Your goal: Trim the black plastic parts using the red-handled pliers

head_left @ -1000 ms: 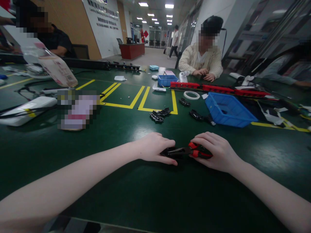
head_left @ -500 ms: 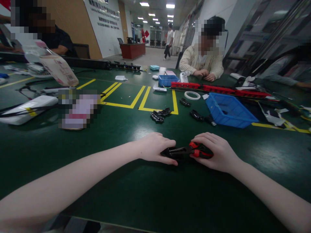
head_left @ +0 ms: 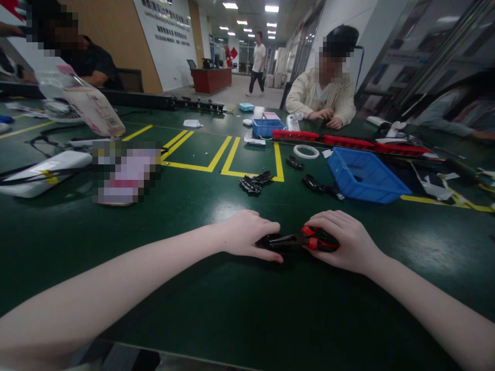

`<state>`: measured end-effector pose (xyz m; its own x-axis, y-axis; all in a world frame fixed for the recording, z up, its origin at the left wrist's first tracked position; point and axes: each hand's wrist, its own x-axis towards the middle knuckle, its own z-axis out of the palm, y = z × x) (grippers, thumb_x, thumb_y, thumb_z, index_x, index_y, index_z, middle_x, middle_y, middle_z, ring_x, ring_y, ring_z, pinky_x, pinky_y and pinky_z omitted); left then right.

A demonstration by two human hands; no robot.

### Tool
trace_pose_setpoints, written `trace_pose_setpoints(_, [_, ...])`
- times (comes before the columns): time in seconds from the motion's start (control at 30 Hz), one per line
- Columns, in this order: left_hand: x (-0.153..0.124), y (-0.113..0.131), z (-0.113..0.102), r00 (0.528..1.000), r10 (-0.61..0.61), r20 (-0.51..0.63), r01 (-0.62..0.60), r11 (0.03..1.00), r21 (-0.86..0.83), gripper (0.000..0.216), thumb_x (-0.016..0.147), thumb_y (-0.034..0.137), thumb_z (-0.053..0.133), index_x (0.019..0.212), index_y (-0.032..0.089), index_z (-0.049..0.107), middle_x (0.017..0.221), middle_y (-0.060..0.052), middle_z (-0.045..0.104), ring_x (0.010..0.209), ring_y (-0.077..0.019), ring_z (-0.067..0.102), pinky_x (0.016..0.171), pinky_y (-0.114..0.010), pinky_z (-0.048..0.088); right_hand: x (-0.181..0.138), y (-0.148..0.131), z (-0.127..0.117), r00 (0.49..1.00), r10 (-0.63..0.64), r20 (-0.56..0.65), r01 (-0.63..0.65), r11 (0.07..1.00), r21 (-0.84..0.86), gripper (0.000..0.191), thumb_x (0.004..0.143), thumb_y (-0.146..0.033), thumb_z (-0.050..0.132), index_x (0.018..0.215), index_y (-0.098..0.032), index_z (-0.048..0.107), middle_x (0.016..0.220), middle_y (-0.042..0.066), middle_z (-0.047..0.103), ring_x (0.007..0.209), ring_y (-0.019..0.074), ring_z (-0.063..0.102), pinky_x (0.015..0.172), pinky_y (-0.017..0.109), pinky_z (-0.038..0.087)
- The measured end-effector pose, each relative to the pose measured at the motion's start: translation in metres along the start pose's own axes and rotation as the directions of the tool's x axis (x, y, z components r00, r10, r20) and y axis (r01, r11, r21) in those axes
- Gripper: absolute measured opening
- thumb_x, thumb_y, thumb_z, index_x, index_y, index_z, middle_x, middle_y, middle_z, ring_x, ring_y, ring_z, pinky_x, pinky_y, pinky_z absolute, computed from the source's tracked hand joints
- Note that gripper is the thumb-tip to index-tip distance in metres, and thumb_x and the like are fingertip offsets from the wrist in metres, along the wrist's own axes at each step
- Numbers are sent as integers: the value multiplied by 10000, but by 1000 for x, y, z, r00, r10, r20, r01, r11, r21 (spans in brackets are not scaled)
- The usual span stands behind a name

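My right hand (head_left: pixel 342 241) is wrapped round the red and black handles of a pair of long-nose pliers (head_left: pixel 309 239), whose jaws point left. Between the thumb and fingers of my left hand (head_left: pixel 247 234) is a small black part (head_left: pixel 266 242), partly covered by the hand. The pliers' jaws reach onto this part; whether they clamp it cannot be made out. Both hands are just above or resting on the green table (head_left: pixel 247 309). Beyond them lie several similar black parts (head_left: pixel 250 184), some beside a blue bin (head_left: pixel 367 175).
A roll of white tape (head_left: pixel 306 151) and red strips (head_left: pixel 348 143) lie farther back. To the left are a phone (head_left: pixel 129 175), a white box-shaped device (head_left: pixel 46 172) with a black cable, and a bottle (head_left: pixel 93 108). Across the table a co-worker (head_left: pixel 320 98) sits with both hands on the tabletop.
My hands, the pliers and the black part have hardly moved. In the background a walking person has shifted left, and the co-worker opposite has moved their hands slightly.
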<state>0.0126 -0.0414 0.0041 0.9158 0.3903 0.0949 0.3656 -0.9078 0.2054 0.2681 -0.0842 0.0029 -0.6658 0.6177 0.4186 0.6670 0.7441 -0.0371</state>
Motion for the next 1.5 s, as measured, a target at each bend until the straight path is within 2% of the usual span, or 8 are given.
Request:
trace_pose_setpoints(0.4, [-1, -1, 2, 1000, 12, -10, -12, 1000, 13, 462, 838, 653, 462, 827, 192, 497, 662, 25, 578, 550, -136, 516, 542, -252, 314, 1, -1, 1, 1000, 3, 18, -3, 1000, 2, 236, 749, -269, 617, 961, -195, 547, 890, 71, 667, 801, 210, 629, 709, 360, 466])
trace_pose_setpoints(0.73, [-1, 0, 2, 999, 24, -29, -24, 1000, 18, 429, 827, 619, 520, 830, 191, 481, 673, 29, 588, 535, -132, 507, 559, -253, 326, 1, -8, -2, 997, -63, -34, 56, 982, -183, 235, 769, -255, 580, 987, -174, 546, 911, 84, 678, 810, 222, 627, 769, 396, 427])
trace_pose_setpoints(1.13, [-1, 0, 0, 1000, 12, -4, -12, 1000, 23, 441, 826, 628, 509, 813, 187, 494, 671, 24, 592, 549, -137, 523, 536, -246, 300, 0, -3, 2, 1000, 15, -1, -15, 999, -44, 265, 742, -275, 613, 985, -203, 533, 919, 64, 669, 844, 216, 625, 813, 401, 406])
trace_pose_setpoints(1.5, [0, 0, 2, 1000, 18, -25, -17, 999, 49, 443, 823, 632, 513, 829, 189, 485, 677, 28, 596, 539, -134, 515, 549, -254, 313, 1, -5, 1, 1000, -4, -2, 4, 999, -51, 242, 757, -275, 606, 976, -195, 540, 895, 59, 677, 816, 204, 630, 812, 394, 404])
